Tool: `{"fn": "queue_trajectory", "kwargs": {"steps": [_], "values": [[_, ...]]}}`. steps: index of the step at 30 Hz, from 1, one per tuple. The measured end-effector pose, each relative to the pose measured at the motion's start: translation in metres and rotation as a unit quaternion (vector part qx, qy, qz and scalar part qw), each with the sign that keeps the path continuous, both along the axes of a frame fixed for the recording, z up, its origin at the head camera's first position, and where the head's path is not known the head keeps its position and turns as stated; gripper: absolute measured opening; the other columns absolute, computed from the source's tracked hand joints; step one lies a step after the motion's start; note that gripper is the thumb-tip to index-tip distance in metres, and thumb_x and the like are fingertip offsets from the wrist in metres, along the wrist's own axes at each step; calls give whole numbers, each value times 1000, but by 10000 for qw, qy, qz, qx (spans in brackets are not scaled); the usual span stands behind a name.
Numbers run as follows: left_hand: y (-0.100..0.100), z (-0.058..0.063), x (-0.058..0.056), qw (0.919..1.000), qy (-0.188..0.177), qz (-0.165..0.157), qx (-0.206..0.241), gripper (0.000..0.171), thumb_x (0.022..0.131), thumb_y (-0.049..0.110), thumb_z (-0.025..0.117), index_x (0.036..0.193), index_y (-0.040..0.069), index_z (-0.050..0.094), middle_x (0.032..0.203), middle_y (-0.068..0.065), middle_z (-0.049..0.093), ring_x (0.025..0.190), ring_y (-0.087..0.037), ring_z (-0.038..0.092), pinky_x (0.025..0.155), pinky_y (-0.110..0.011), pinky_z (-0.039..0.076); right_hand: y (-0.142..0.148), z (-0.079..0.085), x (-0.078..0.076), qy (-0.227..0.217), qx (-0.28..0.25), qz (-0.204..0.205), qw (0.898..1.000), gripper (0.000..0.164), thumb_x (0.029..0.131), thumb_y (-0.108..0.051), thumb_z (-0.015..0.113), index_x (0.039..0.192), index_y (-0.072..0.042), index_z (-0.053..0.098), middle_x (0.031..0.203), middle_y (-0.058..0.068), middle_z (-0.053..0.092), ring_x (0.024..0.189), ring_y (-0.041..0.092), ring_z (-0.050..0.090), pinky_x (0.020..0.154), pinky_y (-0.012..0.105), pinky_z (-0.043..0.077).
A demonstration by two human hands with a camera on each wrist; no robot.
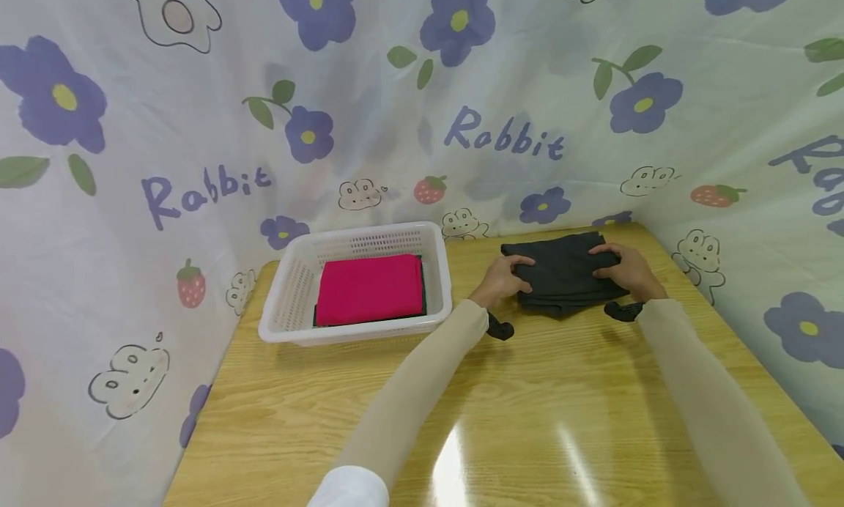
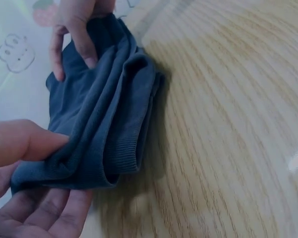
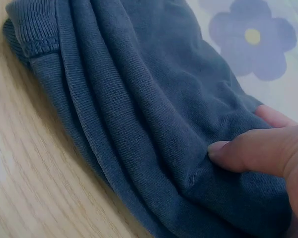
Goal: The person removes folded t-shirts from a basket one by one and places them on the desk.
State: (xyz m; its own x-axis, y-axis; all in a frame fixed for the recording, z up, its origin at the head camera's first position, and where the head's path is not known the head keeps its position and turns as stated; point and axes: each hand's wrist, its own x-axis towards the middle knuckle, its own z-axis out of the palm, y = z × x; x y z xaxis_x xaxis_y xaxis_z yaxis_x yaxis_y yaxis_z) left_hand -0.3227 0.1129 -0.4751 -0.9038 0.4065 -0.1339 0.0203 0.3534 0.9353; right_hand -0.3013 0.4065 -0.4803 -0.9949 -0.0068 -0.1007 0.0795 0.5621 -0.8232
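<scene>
A folded dark blue-grey garment (image 1: 560, 269) with a ribbed edge lies on the table at the back right. In the left wrist view its stacked layers (image 2: 94, 109) show along the near side. My left hand (image 1: 502, 278) grips its left end, the thumb on top and the fingers tucked under the fold (image 2: 49, 208). My right hand (image 1: 629, 271) holds the right end; its thumb (image 3: 238, 153) presses into the cloth (image 3: 139, 99), and another finger shows at the far edge.
A white perforated plastic basket (image 1: 280, 302) stands left of the hands, with a folded red cloth (image 1: 371, 289) on top of a dark green one inside. The wooden table (image 1: 527, 397) meets a patterned curtain (image 1: 369, 141) at the back and sides.
</scene>
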Motion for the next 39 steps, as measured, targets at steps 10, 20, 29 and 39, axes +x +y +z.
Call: {"fn": "queue_trajectory", "kwargs": {"steps": [10,20,29,39], "values": [[7,-4,0,9998,45,-16,-178,54,89,-1,79,138,21,67,152,-11,49,138,-31,47,81,-35,53,8,-5,-5,2,51,-87,9999,54,98,-2,67,149,-4,49,166,30,12,146,58,18,109,71,31],[11,-8,-2,9999,-107,44,-129,59,88,-1,79,141,22,64,154,-11,48,138,-31,48,89,-38,55,7,-2,-3,62,152,-154,9997,52,98,1,66,147,-2,51,165,32,15,145,58,20,109,71,30],[10,-15,-3,10000,-30,-21,-41,61,90,-2,78,145,15,60,154,-13,47,140,-31,47,95,-41,54,10,-8,-6,131,381,-277,9988,50,97,2,66,146,-4,53,164,32,18,145,59,21,108,71,33],[12,-20,-4,9999,-103,62,-116,61,92,0,77,147,16,58,156,-13,47,141,-31,46,96,-42,54,13,-15,-6,9,404,-368,9985,52,99,-1,64,149,-5,50,165,32,15,144,61,19,108,72,31]]}}
